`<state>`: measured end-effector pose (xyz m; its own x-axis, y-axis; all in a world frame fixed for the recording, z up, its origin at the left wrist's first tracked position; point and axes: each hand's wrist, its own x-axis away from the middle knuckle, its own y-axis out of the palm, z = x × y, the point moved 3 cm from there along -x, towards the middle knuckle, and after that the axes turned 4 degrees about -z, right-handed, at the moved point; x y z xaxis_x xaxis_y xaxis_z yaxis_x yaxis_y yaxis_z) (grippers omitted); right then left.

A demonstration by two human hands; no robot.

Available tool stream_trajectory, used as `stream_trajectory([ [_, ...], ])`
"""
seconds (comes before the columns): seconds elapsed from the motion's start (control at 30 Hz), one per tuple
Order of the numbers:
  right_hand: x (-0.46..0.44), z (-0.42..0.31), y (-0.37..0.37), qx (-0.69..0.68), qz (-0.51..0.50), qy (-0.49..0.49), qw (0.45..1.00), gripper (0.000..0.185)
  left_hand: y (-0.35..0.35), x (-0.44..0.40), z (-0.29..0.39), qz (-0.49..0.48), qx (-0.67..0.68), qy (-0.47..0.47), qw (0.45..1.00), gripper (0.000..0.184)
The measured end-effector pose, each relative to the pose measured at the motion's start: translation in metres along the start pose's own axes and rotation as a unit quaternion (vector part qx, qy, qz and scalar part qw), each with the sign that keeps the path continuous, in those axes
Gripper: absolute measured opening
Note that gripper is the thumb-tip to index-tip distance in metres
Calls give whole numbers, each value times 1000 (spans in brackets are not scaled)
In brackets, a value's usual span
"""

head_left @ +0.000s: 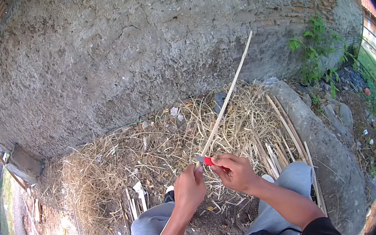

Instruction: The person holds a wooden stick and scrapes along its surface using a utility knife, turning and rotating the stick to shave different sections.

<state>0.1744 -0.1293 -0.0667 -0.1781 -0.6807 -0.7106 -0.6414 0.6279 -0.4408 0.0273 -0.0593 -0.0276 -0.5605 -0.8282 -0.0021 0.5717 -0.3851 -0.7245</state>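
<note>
A long pale strip (pixel 227 95), which looks like split bamboo, slants from my hands up toward the wall. My left hand (pixel 188 188) is closed around its near end, thumb pressed along it. In my right hand (pixel 234 172) is a small knife (pixel 208 161) with a red handle, fingers wrapped round it. The grey blade lies against the strip just above my left thumb. Both hands are close together, above the ground between my knees. Part of the knife handle is hidden by my right fingers.
Curled shavings (pixel 155 156) cover the ground. More strips (pixel 287 124) lie at my right, and short pieces (pixel 138 199) beside my left leg. A rough wall (pixel 142 52) rises ahead. A concrete slab (pixel 324 157) and a leafy plant (pixel 320 49) are at the right.
</note>
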Motion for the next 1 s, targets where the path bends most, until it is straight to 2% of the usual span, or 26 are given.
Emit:
stream_trajectory([
  [0.33,0,-5,-14,42,-9,10,999,14,15,-9,-20,-48,124,11,991,24],
  [0.47,2,-5,-17,122,7,-19,992,12,18,-9,-17,-67,147,-1,987,25],
  [0.53,2,-6,-19,145,10,-24,989,12,23,-10,-17,-90,202,-11,975,24],
  [0.73,2,-5,-23,151,1,2,988,13,27,-15,-18,-105,228,-62,966,27],
  [0.87,2,-6,-24,152,0,14,988,14,27,-19,-15,-88,240,-48,966,28],
  [1.0,2,-8,-26,170,-1,28,985,14,32,-19,-16,-54,179,-11,982,26],
])
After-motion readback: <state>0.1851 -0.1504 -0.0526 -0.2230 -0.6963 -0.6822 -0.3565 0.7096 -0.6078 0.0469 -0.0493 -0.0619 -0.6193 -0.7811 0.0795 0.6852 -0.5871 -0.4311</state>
